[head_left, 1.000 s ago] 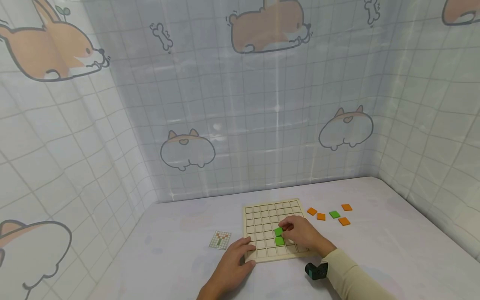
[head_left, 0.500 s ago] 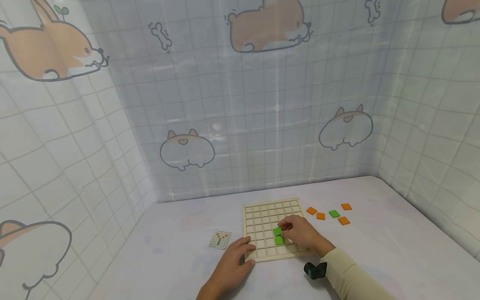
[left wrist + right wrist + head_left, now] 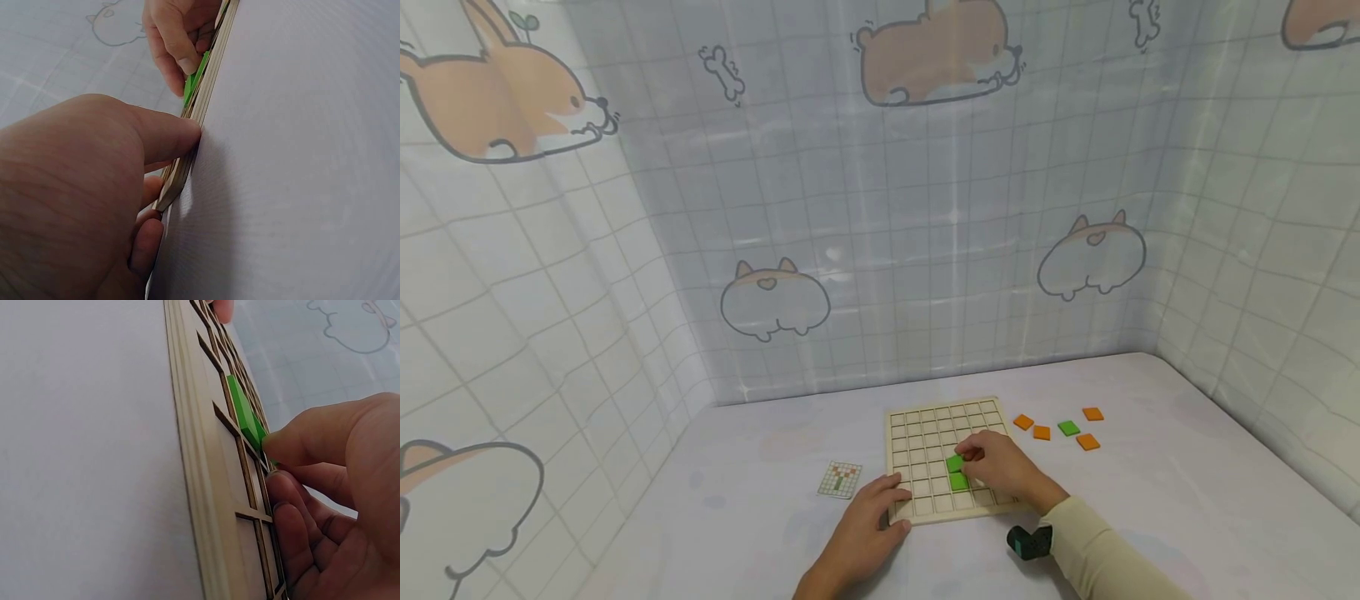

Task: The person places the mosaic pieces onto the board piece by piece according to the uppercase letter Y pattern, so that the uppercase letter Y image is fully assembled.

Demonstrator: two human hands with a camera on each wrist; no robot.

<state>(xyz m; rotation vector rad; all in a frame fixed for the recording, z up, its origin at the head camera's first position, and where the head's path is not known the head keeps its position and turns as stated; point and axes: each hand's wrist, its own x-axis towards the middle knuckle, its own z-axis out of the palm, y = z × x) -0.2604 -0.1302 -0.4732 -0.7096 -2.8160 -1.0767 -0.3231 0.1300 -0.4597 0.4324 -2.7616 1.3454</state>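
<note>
Here, your right hand [image 3: 1002,465] pinches a green tile [image 3: 953,463]

It's over the grid board [image 3: 921,457], just beyond a second green tile [image 3: 958,482]. Your left hand [image 3: 867,521], thumb and fingers apart, rests at the board's near left corner. A pattern card [image 3: 840,480] lies left; four orange tiles [image 3: 1087,442] and a third green tile [image 3: 1069,427] lie right.

From above the near side of the table [image 3: 745,508], the board [image 3: 917,442] is viewed forward and down by the head camera, well back, with the far wall [image 3: 887,183] included. By the left wrist camera, the board's near edge is seen close and low, tipped sideways, facing right; by the right wrist camera, likewise, facing left. The green tiles [image 3: 958,482] are shared by both wrist views.
</note>
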